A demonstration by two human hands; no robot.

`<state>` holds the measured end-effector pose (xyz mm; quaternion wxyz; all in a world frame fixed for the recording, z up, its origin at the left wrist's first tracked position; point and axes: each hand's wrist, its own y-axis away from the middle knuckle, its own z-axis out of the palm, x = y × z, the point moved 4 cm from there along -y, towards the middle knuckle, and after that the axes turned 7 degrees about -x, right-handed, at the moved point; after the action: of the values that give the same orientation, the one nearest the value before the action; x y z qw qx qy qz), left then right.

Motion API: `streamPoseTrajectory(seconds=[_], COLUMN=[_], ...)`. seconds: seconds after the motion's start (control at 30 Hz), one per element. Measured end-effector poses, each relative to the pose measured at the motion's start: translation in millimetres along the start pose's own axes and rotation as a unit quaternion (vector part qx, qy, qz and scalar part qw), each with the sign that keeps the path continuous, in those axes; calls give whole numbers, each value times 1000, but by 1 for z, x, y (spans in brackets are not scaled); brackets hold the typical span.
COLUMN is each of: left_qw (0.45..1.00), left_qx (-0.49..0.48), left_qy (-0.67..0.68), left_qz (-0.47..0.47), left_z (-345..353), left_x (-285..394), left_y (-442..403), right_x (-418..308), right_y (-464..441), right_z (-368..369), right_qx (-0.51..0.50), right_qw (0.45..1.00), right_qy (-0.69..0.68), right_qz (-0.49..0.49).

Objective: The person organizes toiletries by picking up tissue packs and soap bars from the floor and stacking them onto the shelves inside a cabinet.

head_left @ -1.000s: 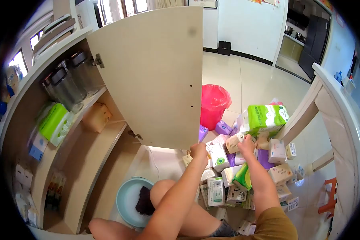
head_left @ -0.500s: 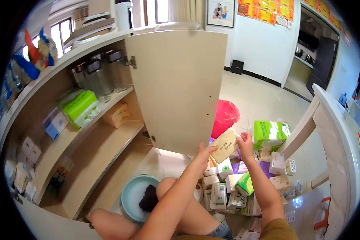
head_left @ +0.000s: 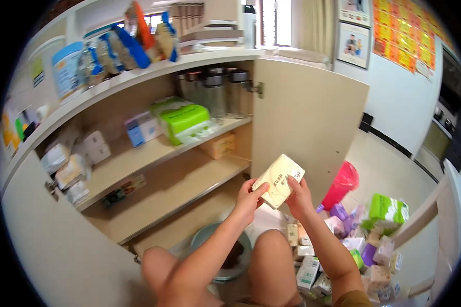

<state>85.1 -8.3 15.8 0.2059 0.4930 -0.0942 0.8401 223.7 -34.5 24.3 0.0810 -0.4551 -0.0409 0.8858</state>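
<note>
A cream-coloured tissue pack (head_left: pixel 278 180) with dark printed characters is held up in front of the open cabinet door. My left hand (head_left: pixel 251 198) grips its left end, and my right hand (head_left: pixel 298 197) grips its lower right side. Below and to the right, a pile of tissue packs (head_left: pixel 308 272) in white, purple, green and beige lies on the floor. Inside the cabinet, a green tissue bundle (head_left: pixel 183 120) sits on the upper shelf beside glass jars, and a beige pack (head_left: pixel 221 146) rests on the shelf below.
Cabinet doors (head_left: pixel 302 112) stand open on both sides. A light blue basin (head_left: pixel 210 236) with dark cloth is by my knees. A pink bin (head_left: pixel 341 183), a large green bundle (head_left: pixel 386 211) and a white chair or table frame (head_left: pixel 430 215) are at the right. Snack bags line the cabinet top.
The cream pack has come up from the pile and now hangs before the cabinet, held by both hands. The view has turned left, showing more of the shelves.
</note>
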Motion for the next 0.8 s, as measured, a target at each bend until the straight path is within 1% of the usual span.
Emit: streamPoseTrajectory(seconds=[0.07, 0.1, 0.13, 0.17, 0.2, 0.23, 0.27, 0.3, 0.33, 0.37, 0.4, 0.47, 0.5, 0.53, 0.6, 0.63, 0.67, 0.73, 0.8], left_qw=[994, 991, 989, 960, 913, 906, 902, 846, 777, 743, 738, 670, 663, 658, 640, 638, 612, 593, 542], left_qx=[55, 50, 66, 116, 164, 166, 178, 193, 205, 219, 229, 310, 320, 327, 356, 371, 381, 399, 442], left_qy=[-91, -102, -102, -212, -318, -313, -314, -408, -498, -534, -536, -573, -561, -563, -535, -529, -547, -552, -536], left_qz=[12, 71, 80, 140, 194, 232, 237, 285, 326, 339, 339, 355, 378, 378, 422, 418, 425, 429, 473], left_z=[-13, -31, -44, -57, -67, -73, -79, -72, -64, -64, -69, -79, -84, -90, -103, -113, -117, -123, -144], left_x=[34, 37, 44, 56, 69, 77, 84, 98, 110, 117, 120, 131, 139, 147, 164, 173, 185, 212, 241], left_y=[23, 21, 27, 35, 44, 52, 62, 82, 99, 109, 113, 126, 133, 136, 142, 144, 147, 150, 146], right_x=[11, 16, 22, 30, 38, 43, 47, 55, 60, 65, 69, 75, 78, 82, 88, 88, 92, 105, 113], right_y=[-13, -19, -25, -31, -37, -41, -41, -45, -47, -45, -43, -39, -37, -36, -30, -25, -25, -28, -31], right_z=[31, 47, 62, 76, 92, 109, 125, 140, 156, 170, 185, 212, 223, 229, 242, 244, 243, 234, 225], right_qx=[-18, -35, -51, -67, -85, -102, -102, -120, -137, -150, -176, -235, -263, -271, -329, -328, -334, -328, -317], right_qw=[1000, 999, 999, 998, 996, 994, 994, 992, 990, 986, 981, 967, 959, 957, 937, 936, 934, 936, 936], right_qy=[0, 4, 10, 8, -10, -28, -34, -31, -29, -20, 4, 25, 27, 24, -46, -51, -53, -6, -19], right_qz=[11, 12, 13, 20, 17, 14, 26, 30, 33, 68, 77, 93, 96, 100, 112, 114, 117, 129, 148])
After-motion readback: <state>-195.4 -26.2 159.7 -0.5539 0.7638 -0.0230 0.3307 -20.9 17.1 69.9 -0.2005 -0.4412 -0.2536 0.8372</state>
